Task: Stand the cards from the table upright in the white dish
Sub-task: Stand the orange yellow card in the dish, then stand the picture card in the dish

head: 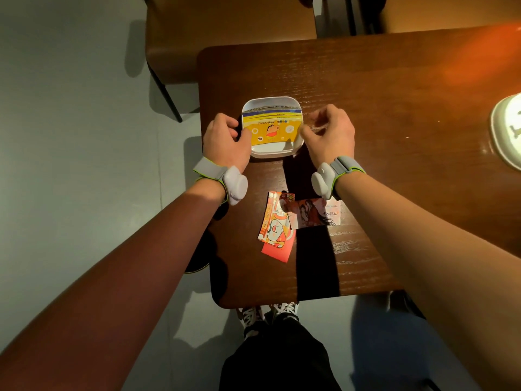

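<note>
Head view, one frame. Both hands sit at the white dish (273, 152), one on each side, the dish between them on the worktop (366, 88).

Left hand (225, 139): fingers curled, thumb and fingertips touching the left edge of the yellow card (272, 134) at the dish's left rim. Whether it pinches the card or only steadies it I cannot tell.

Right hand (328, 136): fingers loosely curled, just beside the right rim of the dish, fingertips close to the card's right edge. No object seen in it; contact with card or dish cannot be told.

Yellow card stands tilted in the dish, printed face toward the camera, leaning back on a stack of further cards (270, 112) behind it, on the far side from the hands.

Nearer than the hands, between the two forearms, loose cards lie flat on the worktop: an orange card (275, 221) overlapping a red card (276, 251), and a pale card (318, 213) touching the orange one on the right-hand side.

Grey wristbands (342, 167) with pods on both wrists. A chair (197, 38) stands beyond the left hand.
</note>
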